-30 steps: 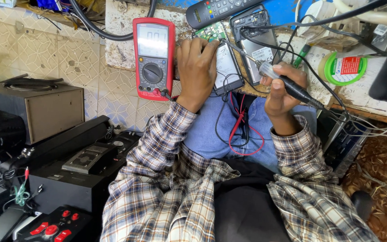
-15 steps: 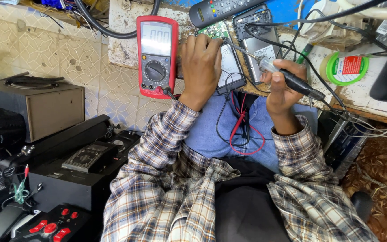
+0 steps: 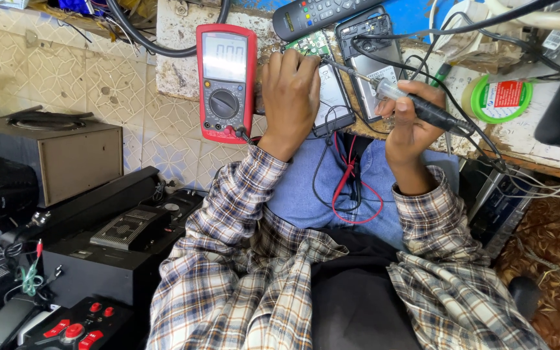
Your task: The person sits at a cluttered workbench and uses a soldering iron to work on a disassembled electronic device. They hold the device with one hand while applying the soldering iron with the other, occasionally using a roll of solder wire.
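My left hand [image 3: 290,97] presses down on a small green circuit board [image 3: 309,44] and a white-faced phone part [image 3: 332,97] on the bench edge. My right hand [image 3: 409,116] grips a black-handled soldering iron [image 3: 422,107]; its thin metal tip points left toward the board, just past my left fingers. A red multimeter [image 3: 225,81] lies just left of my left hand, its red and black leads [image 3: 351,188] hanging over my lap.
An opened phone body [image 3: 374,58] and a black remote control [image 3: 325,13] lie beyond the hands. A green-rimmed roll [image 3: 497,97] sits to the right among cables. At left are a brown box [image 3: 66,155], black electronics [image 3: 118,240] and a red-buttoned controller [image 3: 76,327].
The view has drifted slightly. Both hands keep the same hold, with the iron's tip still near the board.
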